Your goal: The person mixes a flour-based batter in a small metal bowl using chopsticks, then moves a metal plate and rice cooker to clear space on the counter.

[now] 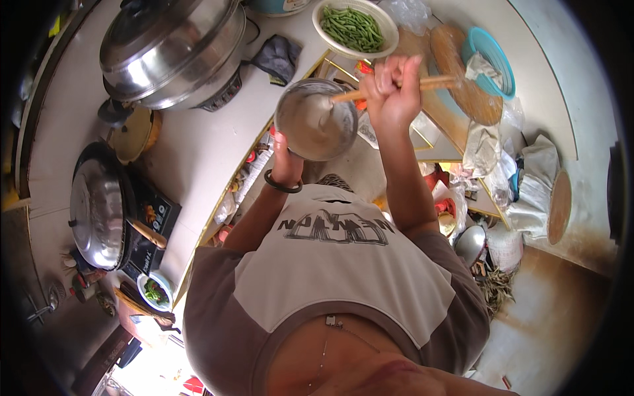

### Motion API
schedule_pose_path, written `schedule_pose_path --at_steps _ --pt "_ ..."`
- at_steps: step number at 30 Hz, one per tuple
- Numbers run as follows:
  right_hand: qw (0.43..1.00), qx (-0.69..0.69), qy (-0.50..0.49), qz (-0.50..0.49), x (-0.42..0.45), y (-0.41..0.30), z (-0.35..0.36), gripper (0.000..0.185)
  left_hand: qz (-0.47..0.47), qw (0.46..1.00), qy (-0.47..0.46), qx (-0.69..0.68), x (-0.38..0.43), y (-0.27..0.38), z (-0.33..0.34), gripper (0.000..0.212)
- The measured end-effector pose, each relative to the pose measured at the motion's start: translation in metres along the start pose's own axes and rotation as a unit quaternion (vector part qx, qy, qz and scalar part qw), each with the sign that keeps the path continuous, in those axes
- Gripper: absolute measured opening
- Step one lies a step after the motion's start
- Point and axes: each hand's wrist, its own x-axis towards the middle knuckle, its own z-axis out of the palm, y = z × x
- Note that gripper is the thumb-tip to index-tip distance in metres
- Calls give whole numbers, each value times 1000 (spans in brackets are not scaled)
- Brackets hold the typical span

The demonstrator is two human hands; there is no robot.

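My left hand (pixel 287 161), with a dark bangle at the wrist, grips the near left rim of a metal bowl (pixel 317 120), its thumb at the rim. Pale, thick batter or wet dough lies in the bowl and coats its inner wall. My right hand (pixel 394 89) is closed around a pair of wooden chopsticks (pixel 438 82), just right of the bowl. Their tips reach over the bowl to the pale mixture; whether they are sunk in it I cannot tell.
A large steamer (pixel 171 54) and a lidded wok (pixel 99 208) stand on the left counter. Beyond the bowl are a dark cloth (pixel 278 58) and a basket of green beans (pixel 350 29). A wooden board (pixel 480 101) and a blue basket (pixel 505 64) lie at the right.
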Motion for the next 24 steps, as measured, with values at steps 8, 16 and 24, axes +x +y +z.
schedule_pose_path --at_steps 8,16,24 --pt "998 53 -9 45 62 22 22 45 -16 1000 -13 5 65 15 -7 69" --pt "968 87 -140 190 116 31 -8 44 9 996 87 -5 127 4 2 76" --pt "964 63 -138 217 182 33 -35 46 46 991 128 8 171 5 23 83"
